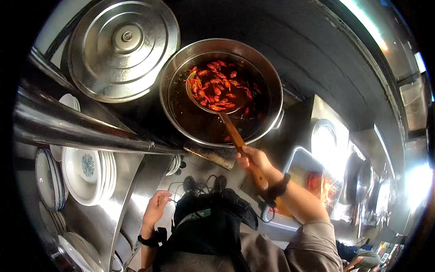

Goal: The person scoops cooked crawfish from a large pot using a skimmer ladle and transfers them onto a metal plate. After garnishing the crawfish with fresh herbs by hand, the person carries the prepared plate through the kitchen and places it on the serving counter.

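My right hand [251, 161] is wrapped round the wooden handle [233, 136] of a round strainer. The strainer's head lies in dark liquid inside a big metal pot [165, 97], near its left side. Several red crayfish [217, 86] are in and around the strainer, some at the liquid's surface. My left hand [157, 206] hangs low beside my body, its fingers loosely apart, with nothing visible in it.
A large metal lid [102, 54] lies left of the pot. White plates [86, 174] stand stacked on a steel shelf [120, 172] at the left. A tray [294, 165] holding red and yellow contents is at the right. Another person [362, 259] is partly visible at the lower right.
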Action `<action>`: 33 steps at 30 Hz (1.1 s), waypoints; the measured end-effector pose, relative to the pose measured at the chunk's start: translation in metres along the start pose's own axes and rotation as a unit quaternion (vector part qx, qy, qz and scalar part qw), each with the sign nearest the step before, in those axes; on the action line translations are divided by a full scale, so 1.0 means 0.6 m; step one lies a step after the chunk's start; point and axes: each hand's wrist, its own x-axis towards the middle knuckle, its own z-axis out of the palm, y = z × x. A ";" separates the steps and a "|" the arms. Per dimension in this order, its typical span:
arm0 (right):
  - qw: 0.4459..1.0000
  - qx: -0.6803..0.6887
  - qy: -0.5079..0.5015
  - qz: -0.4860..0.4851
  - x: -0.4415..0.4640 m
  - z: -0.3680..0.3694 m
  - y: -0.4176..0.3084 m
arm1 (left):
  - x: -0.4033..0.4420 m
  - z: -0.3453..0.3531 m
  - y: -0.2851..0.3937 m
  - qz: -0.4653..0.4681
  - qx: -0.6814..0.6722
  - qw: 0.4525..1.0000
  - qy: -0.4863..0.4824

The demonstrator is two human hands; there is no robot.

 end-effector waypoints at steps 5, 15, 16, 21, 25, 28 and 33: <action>0.998 0.024 -0.005 -0.049 0.042 -0.020 -0.018 | 0.005 0.006 0.005 0.030 -0.002 1.000 -0.006; 0.987 -0.102 0.028 -0.117 -0.065 -0.003 0.043 | 0.008 -0.022 -0.012 0.037 0.017 0.999 -0.025; 0.991 -0.077 0.037 -0.105 -0.086 0.008 0.047 | 0.009 -0.023 -0.011 0.020 0.032 0.999 -0.026; 0.997 -0.032 0.048 -0.050 -0.156 0.027 0.040 | 0.012 -0.033 -0.028 0.048 0.007 0.998 -0.027; 0.995 0.041 0.085 0.021 -0.148 0.064 0.026 | 0.022 -0.037 -0.042 0.046 0.008 0.999 -0.029; 0.999 0.032 0.023 0.024 -0.126 0.075 0.032 | 0.021 -0.035 -0.040 0.053 -0.008 0.998 -0.036; 0.999 0.030 0.021 0.013 -0.048 0.087 0.009 | 0.019 -0.030 -0.030 0.063 0.016 0.997 -0.036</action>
